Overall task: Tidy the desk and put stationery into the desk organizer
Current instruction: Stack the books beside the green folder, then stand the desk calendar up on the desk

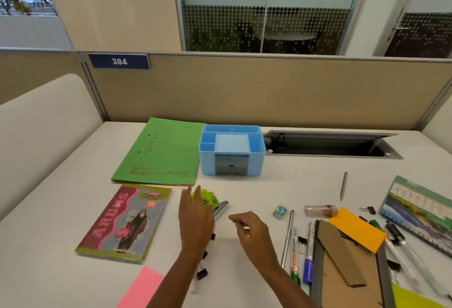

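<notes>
Holding left hand (194, 222) flat and empty, just beside green stapler (208, 200) at 1 o'clock.
Holding right hand (249, 230) loosely curled; contents impossible to tell. Expect rigid, fairly heavy, hinged body: grip mid-length. Deliver to blue organizer (232, 151) at 12 o'clock.

A blue plate (119, 61) on the partition (269, 92), at eleven o'clock from the desk organizer (255, 163), reads "384" in white. The green file (159, 151) at the organizer's nine o'clock carries a boxed "DELUXE"; its other print is too small to read. The notebook (124, 222) at seven o'clock says "ARUN'S". A marker (294, 246) at five o'clock reads "WHITE BOARD".
</notes>
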